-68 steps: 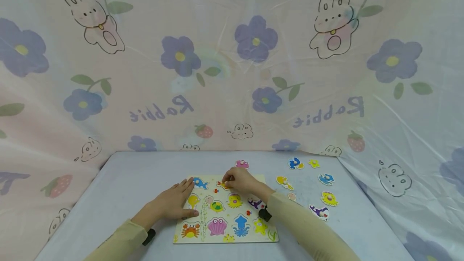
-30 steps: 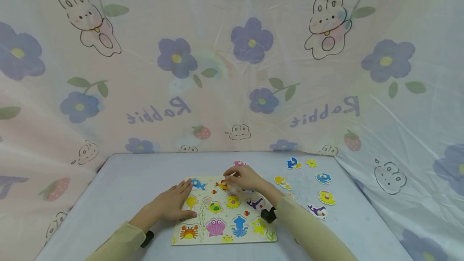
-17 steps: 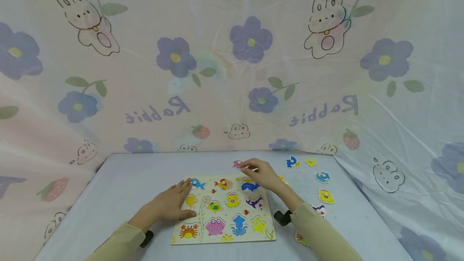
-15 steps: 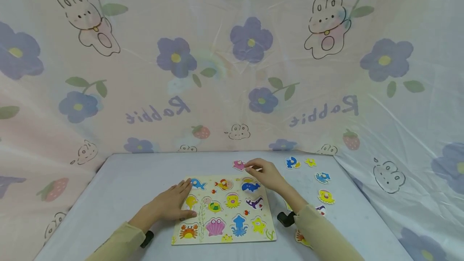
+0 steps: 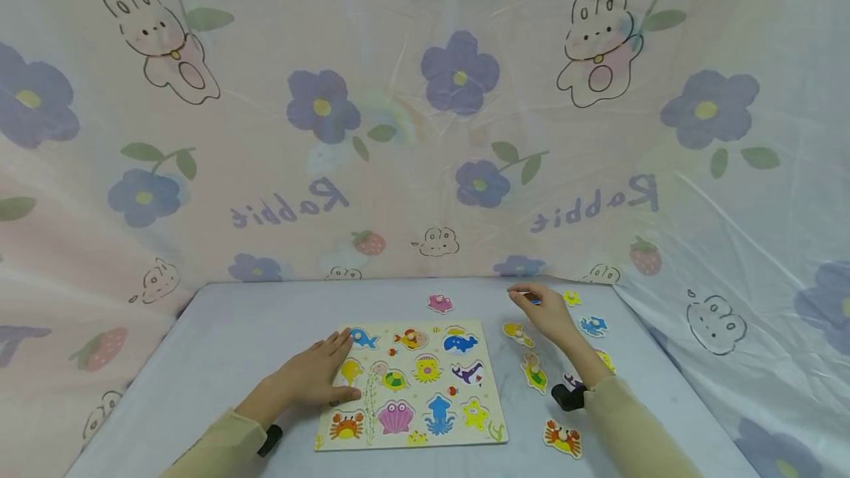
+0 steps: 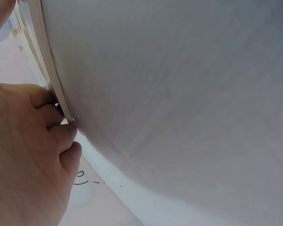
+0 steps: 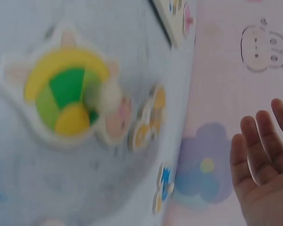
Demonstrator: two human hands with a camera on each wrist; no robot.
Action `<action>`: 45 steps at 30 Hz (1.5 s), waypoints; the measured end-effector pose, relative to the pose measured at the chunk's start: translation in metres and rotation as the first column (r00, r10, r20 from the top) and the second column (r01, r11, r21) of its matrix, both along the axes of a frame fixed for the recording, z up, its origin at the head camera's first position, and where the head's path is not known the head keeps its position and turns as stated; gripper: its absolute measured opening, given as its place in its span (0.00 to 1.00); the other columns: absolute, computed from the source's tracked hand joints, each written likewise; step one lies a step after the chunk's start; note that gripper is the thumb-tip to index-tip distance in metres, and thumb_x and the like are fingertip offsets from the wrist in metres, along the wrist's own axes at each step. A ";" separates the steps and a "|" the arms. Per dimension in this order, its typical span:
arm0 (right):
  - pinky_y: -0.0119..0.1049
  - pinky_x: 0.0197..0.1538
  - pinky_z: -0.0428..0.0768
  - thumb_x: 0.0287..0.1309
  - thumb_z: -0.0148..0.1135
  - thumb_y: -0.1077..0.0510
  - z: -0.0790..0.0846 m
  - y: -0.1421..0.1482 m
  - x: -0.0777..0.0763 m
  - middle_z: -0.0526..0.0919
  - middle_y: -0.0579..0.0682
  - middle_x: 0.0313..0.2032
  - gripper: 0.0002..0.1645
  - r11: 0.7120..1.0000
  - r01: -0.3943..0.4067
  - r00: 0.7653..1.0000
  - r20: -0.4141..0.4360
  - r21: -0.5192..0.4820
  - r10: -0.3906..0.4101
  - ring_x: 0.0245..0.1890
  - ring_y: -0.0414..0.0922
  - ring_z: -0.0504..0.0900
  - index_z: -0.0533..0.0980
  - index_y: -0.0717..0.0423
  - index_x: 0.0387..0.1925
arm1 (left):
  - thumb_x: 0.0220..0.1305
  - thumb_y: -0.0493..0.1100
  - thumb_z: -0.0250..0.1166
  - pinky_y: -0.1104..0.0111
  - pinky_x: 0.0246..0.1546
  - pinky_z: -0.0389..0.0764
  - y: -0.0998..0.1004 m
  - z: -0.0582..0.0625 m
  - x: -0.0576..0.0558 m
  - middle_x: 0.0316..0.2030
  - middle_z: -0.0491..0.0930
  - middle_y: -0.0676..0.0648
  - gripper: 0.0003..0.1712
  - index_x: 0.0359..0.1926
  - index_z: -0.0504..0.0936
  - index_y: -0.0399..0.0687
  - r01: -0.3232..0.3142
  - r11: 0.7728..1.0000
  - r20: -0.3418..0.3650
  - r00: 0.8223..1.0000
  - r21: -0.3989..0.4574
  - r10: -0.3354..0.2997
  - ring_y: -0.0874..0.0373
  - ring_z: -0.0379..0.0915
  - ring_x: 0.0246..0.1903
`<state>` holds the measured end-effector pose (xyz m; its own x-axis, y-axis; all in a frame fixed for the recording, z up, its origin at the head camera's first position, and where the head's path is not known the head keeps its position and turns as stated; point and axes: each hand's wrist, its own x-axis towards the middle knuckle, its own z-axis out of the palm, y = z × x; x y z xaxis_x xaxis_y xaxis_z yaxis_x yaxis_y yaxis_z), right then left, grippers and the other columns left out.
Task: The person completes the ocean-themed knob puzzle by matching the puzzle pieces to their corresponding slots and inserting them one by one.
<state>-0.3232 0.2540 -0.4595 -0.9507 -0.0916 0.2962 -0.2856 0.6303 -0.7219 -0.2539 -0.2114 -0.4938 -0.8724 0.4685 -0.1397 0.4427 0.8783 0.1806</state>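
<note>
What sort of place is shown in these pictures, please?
Probably an indoor play or recording corner, though the room beyond is hidden. A cloth backdrop printed with rabbits and flowers surrounds a pale table, which bears a sea-animal puzzle board and loose pieces.

Along the front edge of the cream puzzle board (image 5: 465,440) run an orange crab (image 5: 347,425), pink shell (image 5: 395,419), blue squid (image 5: 439,411) and yellow starfish (image 5: 474,414); purple flowers (image 5: 441,76) pattern the pale backdrop (image 5: 418,175).
</note>
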 end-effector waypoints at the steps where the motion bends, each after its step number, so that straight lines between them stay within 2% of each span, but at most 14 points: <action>1: 0.48 0.48 0.85 0.75 0.61 0.46 0.001 0.005 -0.002 0.85 0.59 0.54 0.21 1.000 0.010 1.000 -0.004 0.001 -0.010 0.53 0.58 0.84 0.83 0.56 0.57 | 0.62 0.81 0.58 0.46 0.77 0.59 0.000 -0.001 0.000 0.81 0.50 0.37 0.66 0.80 0.55 0.34 0.000 1.000 0.000 1.000 0.000 0.000 0.39 0.47 0.80; 5: 0.42 0.42 0.85 0.76 0.59 0.47 0.002 0.025 -0.016 0.85 0.62 0.54 0.22 0.998 0.049 0.999 -0.005 0.039 -0.048 0.51 0.60 0.84 0.82 0.59 0.57 | 0.62 0.81 0.57 0.46 0.77 0.59 -0.001 -0.002 0.001 0.81 0.50 0.36 0.66 0.80 0.55 0.34 0.000 1.000 -0.001 1.000 -0.001 0.000 0.38 0.47 0.80; 9: 0.45 0.43 0.86 0.78 0.57 0.49 0.001 0.039 -0.026 0.84 0.64 0.55 0.23 0.995 0.075 0.997 0.030 0.067 -0.077 0.52 0.61 0.83 0.81 0.62 0.59 | 0.62 0.81 0.57 0.45 0.77 0.59 -0.001 -0.001 0.001 0.81 0.50 0.37 0.66 0.80 0.55 0.34 0.002 1.000 -0.003 1.000 0.005 -0.002 0.38 0.47 0.80; 16: 0.47 0.46 0.86 0.77 0.56 0.56 -0.009 0.058 -0.045 0.84 0.66 0.54 0.20 0.990 0.061 0.995 0.076 0.128 -0.071 0.53 0.63 0.82 0.80 0.68 0.58 | 0.62 0.81 0.57 0.46 0.77 0.59 0.001 0.002 0.000 0.81 0.49 0.37 0.66 0.80 0.55 0.34 0.014 1.000 -0.014 1.000 -0.005 -0.014 0.39 0.47 0.80; 21: 0.45 0.46 0.84 0.75 0.57 0.58 -0.013 0.066 -0.059 0.81 0.69 0.57 0.20 0.989 0.054 0.984 0.162 0.137 -0.076 0.51 0.61 0.82 0.80 0.69 0.58 | 0.62 0.81 0.57 0.46 0.77 0.59 0.001 0.001 -0.002 0.81 0.49 0.37 0.66 0.80 0.54 0.34 0.017 1.000 -0.007 1.000 0.000 -0.017 0.39 0.47 0.80; 25: 0.42 0.46 0.83 0.75 0.57 0.58 -0.016 0.071 -0.070 0.80 0.69 0.57 0.20 0.990 0.058 0.966 0.242 0.128 -0.088 0.50 0.58 0.81 0.79 0.68 0.58 | 0.62 0.82 0.56 0.47 0.77 0.59 0.001 0.000 -0.004 0.82 0.49 0.38 0.66 0.81 0.54 0.35 0.009 1.000 -0.021 1.000 -0.021 -0.009 0.40 0.47 0.80; 29: 0.42 0.46 0.83 0.73 0.59 0.60 -0.021 0.074 -0.079 0.83 0.67 0.53 0.17 0.987 0.071 0.959 0.261 0.146 -0.107 0.47 0.56 0.81 0.80 0.67 0.55 | 0.62 0.81 0.57 0.47 0.78 0.59 0.002 0.002 -0.004 0.82 0.49 0.39 0.66 0.81 0.54 0.36 0.001 1.000 -0.013 1.000 -0.019 -0.001 0.41 0.46 0.80; 35: 0.44 0.46 0.84 0.67 0.64 0.64 -0.031 0.074 -0.084 0.85 0.63 0.44 0.11 0.986 0.042 0.965 0.248 0.160 -0.081 0.43 0.55 0.81 0.82 0.68 0.48 | 0.62 0.79 0.59 0.47 0.78 0.58 0.004 0.006 -0.002 0.82 0.49 0.38 0.65 0.80 0.55 0.35 -0.002 1.000 0.002 1.000 -0.006 0.002 0.40 0.46 0.80; 45: 0.40 0.41 0.82 0.65 0.67 0.64 -0.042 0.070 -0.084 0.84 0.59 0.38 0.10 0.986 0.052 0.968 0.236 0.161 -0.090 0.38 0.52 0.79 0.83 0.67 0.45 | 0.62 0.80 0.59 0.47 0.78 0.59 0.003 0.001 0.001 0.82 0.49 0.38 0.65 0.80 0.55 0.35 -0.009 1.000 -0.003 1.000 -0.010 0.009 0.40 0.46 0.80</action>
